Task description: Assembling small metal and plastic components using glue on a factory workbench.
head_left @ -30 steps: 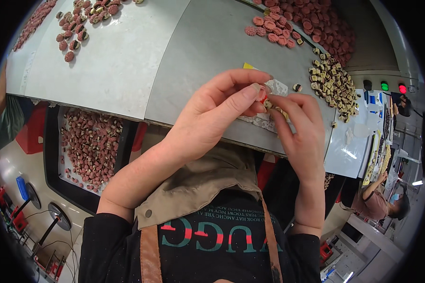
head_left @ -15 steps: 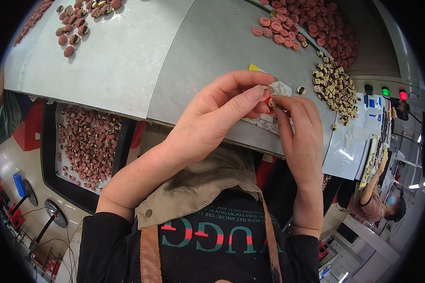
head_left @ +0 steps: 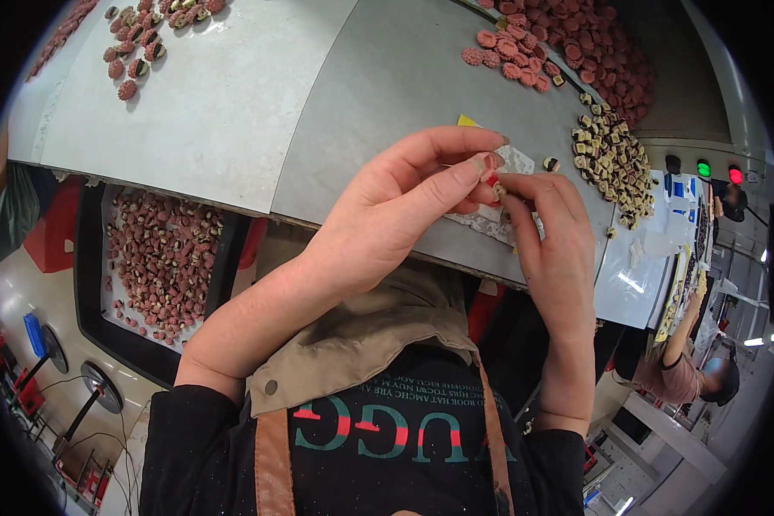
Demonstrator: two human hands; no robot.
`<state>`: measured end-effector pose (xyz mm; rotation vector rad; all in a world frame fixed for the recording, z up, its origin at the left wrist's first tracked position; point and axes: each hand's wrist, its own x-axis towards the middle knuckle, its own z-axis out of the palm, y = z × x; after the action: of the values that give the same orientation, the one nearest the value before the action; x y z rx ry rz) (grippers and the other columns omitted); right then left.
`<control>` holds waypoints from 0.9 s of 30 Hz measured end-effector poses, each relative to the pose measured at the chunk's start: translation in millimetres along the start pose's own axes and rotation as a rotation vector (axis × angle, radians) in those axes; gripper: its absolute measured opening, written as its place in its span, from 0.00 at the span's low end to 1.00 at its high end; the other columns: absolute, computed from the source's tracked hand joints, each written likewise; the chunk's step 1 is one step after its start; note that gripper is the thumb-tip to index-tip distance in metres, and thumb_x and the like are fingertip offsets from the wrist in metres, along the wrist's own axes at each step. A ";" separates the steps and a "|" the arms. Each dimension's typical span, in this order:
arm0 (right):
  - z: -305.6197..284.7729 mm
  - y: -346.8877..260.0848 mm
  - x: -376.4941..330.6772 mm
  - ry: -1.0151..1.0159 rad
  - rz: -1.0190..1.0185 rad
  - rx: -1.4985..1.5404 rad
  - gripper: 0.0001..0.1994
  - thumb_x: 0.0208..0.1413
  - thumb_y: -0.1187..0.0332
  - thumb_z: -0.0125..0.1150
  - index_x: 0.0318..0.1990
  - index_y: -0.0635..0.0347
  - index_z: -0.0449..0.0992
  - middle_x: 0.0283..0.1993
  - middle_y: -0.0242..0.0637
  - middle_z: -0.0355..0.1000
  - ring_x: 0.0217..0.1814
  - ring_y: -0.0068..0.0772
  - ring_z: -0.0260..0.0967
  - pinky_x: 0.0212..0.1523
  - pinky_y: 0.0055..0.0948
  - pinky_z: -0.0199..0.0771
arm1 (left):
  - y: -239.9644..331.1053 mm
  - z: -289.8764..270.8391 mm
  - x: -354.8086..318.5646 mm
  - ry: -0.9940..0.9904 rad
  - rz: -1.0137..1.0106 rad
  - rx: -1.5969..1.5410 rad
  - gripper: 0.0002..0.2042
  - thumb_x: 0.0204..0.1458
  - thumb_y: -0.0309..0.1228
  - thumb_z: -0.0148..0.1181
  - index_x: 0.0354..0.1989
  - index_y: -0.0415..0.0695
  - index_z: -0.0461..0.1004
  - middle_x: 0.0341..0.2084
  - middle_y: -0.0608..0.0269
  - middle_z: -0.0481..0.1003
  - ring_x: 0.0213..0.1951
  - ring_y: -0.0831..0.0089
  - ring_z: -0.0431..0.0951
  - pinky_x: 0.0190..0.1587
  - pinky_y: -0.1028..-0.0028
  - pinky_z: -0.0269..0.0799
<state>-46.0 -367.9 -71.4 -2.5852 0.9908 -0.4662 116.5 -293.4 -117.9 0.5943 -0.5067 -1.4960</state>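
The left hand (head_left: 395,193) pinched a ridged pink piece (head_left: 490,161) between thumb and forefinger, with a glossy red bit (head_left: 493,180) just below it. The right hand (head_left: 554,219) met it there, thumb and forefinger closed on a small pale bit (head_left: 498,190) (mostly covered by fingertips).

From that meeting point, scalloped pink rounds (head_left: 589,43) were heaped at one o'clock on the smooth grey table (head_left: 387,77). Blocky cream-and-dark cubes (head_left: 610,155) lay between two and three; a single cube (head_left: 551,163) sat apart, nearer. A black tray (head_left: 94,310) of pink-and-cream pieces (head_left: 159,258) stood between eight and nine.

Green and red lettering ran upside down across the black shirt (head_left: 378,490) at seven o'clock.

Half a second earlier, the hands had held nearly the same pose.
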 end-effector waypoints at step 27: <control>0.6 -1.9 2.7 -0.021 0.000 -0.025 0.08 0.50 0.78 0.54 0.39 0.65 0.72 0.36 0.43 0.68 0.37 0.44 0.67 0.38 0.34 0.67 | -1.9 2.3 1.0 0.019 0.018 0.042 0.17 0.60 0.31 0.49 0.56 0.39 0.65 0.43 0.67 0.71 0.43 0.81 0.71 0.49 0.79 0.65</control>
<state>-42.8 -368.3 -70.6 -2.6065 0.9964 -0.4287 113.6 -294.5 -117.5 0.6349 -0.5287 -1.4640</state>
